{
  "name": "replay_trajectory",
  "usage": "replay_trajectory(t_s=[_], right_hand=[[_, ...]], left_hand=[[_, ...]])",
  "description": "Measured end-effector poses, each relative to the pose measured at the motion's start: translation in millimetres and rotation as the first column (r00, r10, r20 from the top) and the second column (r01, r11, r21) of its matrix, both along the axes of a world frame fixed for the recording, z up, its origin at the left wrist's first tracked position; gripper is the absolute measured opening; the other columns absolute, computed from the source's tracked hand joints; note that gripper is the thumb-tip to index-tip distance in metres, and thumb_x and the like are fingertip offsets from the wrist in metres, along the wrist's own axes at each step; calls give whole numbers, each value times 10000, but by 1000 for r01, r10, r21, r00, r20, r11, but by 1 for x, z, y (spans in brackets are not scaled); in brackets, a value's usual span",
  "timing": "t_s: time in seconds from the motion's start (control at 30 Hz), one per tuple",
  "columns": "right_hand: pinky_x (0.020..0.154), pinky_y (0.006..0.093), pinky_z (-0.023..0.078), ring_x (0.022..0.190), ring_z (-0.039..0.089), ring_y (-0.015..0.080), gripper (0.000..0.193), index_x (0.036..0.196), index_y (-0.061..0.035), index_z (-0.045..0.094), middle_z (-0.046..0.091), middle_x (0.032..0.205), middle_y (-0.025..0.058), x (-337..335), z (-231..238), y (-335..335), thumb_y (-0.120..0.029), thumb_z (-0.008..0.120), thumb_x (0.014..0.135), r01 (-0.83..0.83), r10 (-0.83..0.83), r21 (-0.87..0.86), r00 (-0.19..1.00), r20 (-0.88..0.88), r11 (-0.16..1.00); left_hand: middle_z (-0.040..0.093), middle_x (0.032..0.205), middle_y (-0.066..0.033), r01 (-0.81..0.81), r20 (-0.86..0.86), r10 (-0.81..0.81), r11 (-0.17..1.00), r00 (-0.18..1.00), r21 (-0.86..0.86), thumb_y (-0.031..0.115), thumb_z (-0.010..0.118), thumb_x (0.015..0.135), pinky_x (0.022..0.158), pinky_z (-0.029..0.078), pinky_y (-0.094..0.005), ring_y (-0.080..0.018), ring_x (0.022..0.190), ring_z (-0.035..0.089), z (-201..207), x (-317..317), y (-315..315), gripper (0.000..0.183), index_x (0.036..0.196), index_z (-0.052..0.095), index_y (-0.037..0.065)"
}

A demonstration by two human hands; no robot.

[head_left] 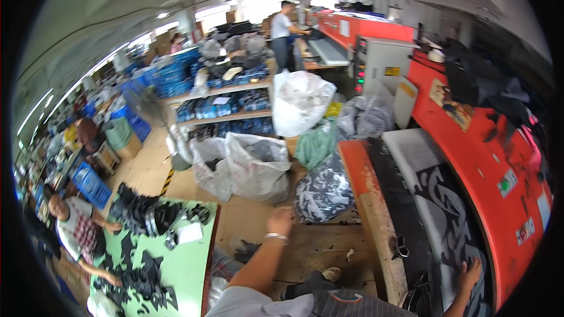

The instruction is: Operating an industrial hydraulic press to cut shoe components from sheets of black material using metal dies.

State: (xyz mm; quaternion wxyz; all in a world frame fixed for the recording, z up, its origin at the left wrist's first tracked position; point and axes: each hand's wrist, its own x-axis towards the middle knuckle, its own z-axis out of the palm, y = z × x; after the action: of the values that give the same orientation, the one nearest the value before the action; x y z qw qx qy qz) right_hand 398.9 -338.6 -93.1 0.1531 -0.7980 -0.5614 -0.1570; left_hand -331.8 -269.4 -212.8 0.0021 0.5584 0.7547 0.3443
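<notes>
My left hand (281, 221) is raised over the wooden boards in front of me, a pale band round its wrist. Motion smears its fingers, and I make out nothing held in it. My right hand (470, 272) is at the red machine's belt, fingers apart, over or touching the dark and grey cut pieces (449, 205). Whether it touches them I cannot tell. The pieces lie along the pale belt (405, 141). A small black strip-like piece (400, 248) rests on the machine's near ledge.
The long red machine (470, 158) runs along my right. Ahead stand white sacks (258, 167) and a clear bag of cut scraps (324, 191). At left, a person (82, 223) reaches over black pieces on a green table (188, 258). Another person (283, 32) stands at a farther machine.
</notes>
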Motion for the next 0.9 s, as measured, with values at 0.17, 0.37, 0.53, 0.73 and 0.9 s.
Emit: replay_trajectory(t_s=[0.17, 0.37, 0.53, 0.73, 0.9], right_hand=[[962, 700, 286, 1393, 284, 283, 601, 1427, -182, 387, 303, 1513, 94, 36, -12, -163, -533, 434, 941, 705, -719, -283, 691, 69, 650], [1018, 473, 377, 1240, 454, 358, 463, 1267, -123, 574, 497, 1333, 180, -30, -4, -156, -409, 557, 902, 628, -626, -5, 774, -97, 778], [906, 465, 418, 1078, 522, 307, 302, 1109, -140, 643, 574, 1133, 98, -41, -14, -138, -286, 625, 845, 570, -567, 114, 821, -65, 814], [870, 449, 439, 1020, 541, 315, 215, 929, -89, 702, 599, 1044, 112, -67, 13, -158, -270, 664, 821, 406, -394, -14, 877, -276, 914], [888, 439, 434, 1013, 544, 339, 209, 834, -26, 682, 612, 1034, 192, -76, 45, -190, -233, 698, 804, 579, -498, 212, 800, -336, 787]], left_hand=[[631, 803, -86, 864, 58, -890, 454, 453, 217, 271, 642, 837, 724, 490, -405, -297, 791, 611, 129, 204, 59, 199, 920, 659, 91], [541, 535, -74, 961, -173, -946, 273, 275, 38, 293, 698, 740, 524, 456, -436, -292, 552, 573, 110, 247, 85, 308, 510, 605, 110], [519, 581, -115, 971, -194, -952, 237, 238, 31, 194, 707, 718, 550, 395, -451, -327, 581, 513, 124, 254, 104, 304, 526, 525, 44], [530, 591, -81, 961, -161, -949, 276, 271, -12, 167, 720, 689, 601, 416, -426, -309, 606, 521, 125, 248, 107, 229, 547, 571, 67], [542, 598, -103, 945, 170, -968, 129, 187, -301, 223, 722, 773, 562, 417, -411, -317, 590, 527, 160, 241, 131, 305, 577, 588, 32]])
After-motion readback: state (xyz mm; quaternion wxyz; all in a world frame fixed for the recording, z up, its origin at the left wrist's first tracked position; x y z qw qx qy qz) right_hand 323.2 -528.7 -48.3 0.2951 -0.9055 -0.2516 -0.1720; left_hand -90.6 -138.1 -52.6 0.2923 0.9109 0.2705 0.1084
